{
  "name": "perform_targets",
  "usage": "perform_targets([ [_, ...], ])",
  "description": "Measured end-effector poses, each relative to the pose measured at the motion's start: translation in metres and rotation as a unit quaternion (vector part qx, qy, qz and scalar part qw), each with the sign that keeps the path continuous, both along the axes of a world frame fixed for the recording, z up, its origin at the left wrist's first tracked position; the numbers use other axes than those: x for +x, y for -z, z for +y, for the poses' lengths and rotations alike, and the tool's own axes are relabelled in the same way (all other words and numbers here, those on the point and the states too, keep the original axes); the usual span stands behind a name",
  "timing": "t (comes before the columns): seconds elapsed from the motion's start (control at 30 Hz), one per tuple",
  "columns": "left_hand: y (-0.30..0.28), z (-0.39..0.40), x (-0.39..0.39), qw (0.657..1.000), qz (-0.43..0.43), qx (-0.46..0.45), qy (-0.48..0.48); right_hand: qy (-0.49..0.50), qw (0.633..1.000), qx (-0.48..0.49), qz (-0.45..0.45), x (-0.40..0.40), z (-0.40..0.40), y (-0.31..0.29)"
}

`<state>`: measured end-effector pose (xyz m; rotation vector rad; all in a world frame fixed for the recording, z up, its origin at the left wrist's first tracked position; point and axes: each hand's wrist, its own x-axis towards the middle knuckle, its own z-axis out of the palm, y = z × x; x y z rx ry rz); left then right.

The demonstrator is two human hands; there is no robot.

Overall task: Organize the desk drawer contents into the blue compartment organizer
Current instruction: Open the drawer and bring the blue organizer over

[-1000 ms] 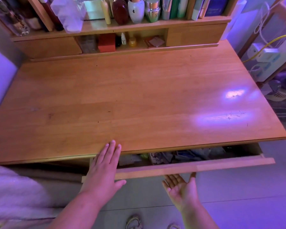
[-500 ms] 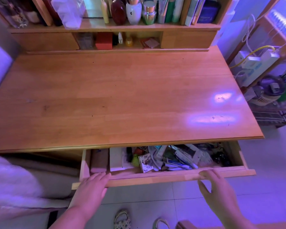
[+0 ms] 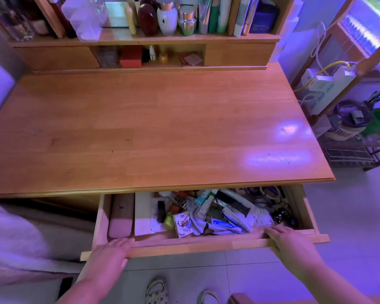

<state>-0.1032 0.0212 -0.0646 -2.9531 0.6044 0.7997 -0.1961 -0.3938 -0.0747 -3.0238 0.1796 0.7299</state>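
Under the smooth wooden worktop, the drawer is sitting farther out than half a second ago, showing more crumpled packets and tubes and a rounded pink case. Left hand and right hand are each gripping its front rail. Packet writing is unreadable.

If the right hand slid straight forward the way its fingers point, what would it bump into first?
The right hand rests on the drawer front, fingers aimed up and left into the drawer. It would probably meet the crumpled white packets just behind the front first, though depth is hard to judge.
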Motion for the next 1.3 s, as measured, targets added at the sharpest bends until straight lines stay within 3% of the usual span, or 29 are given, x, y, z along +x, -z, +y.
perform_targets([
  [0.13, -0.003, -0.003, -0.015, 0.999, -0.004, 0.006, -0.032, 0.003, 1.0, 0.008, 0.002, -0.013, 0.004, -0.005],
  [0.33, -0.031, -0.015, -0.056, 0.991, -0.005, -0.053, -0.126, 0.019, 0.988, 0.139, -0.069, -0.027, 0.049, -0.034],
  [0.53, -0.116, 0.022, -0.148, 0.935, -0.016, -0.16, -0.315, -0.059, 0.974, 0.217, 0.019, -0.022, 0.137, -0.097],
  [0.7, -0.195, 0.085, -0.24, 0.891, -0.084, -0.134, -0.425, -0.192, 0.945, 0.251, 0.077, -0.019, 0.233, -0.175],
  [0.9, -0.237, 0.156, -0.383, 0.775, -0.159, -0.182, -0.584, -0.383, 0.886, 0.252, 0.067, -0.076, 0.368, -0.246],
  [1.2, -0.248, 0.261, -0.63, 0.604, -0.2, -0.231, -0.736, -0.567, 0.764, 0.275, 0.137, -0.285, 0.587, -0.257],
  [1.3, -0.25, 0.282, -0.696, 0.531, -0.221, -0.234, -0.784, -0.614, 0.725, 0.271, 0.155, -0.339, 0.643, -0.262],
])
